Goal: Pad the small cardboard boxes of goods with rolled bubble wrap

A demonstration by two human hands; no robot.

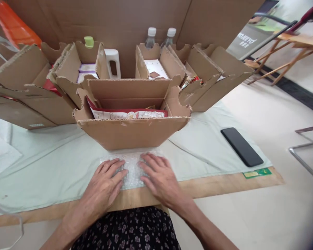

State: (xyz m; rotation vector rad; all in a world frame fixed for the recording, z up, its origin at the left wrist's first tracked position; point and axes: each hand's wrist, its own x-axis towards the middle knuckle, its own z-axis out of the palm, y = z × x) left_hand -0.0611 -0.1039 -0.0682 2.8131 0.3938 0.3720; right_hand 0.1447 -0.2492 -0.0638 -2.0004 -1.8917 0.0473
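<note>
A clear sheet of bubble wrap (132, 171) lies flat at the front of the table, just before a cardboard box (133, 133). My left hand (106, 178) rests palm down on its left part, fingers stretched out. On its right part lies my right hand (159, 175), also flat with spread fingers. Bare bubble wrap shows between the two hands. Inside the box stands a red and white patterned packet (130, 114).
More cardboard boxes (203, 90) stand behind, holding packets and cartons. Two clear bottles (150, 38) and a white handled container (113, 62) are at the back. A black phone (241, 146) lies on the pale green cloth (54, 156) to the right.
</note>
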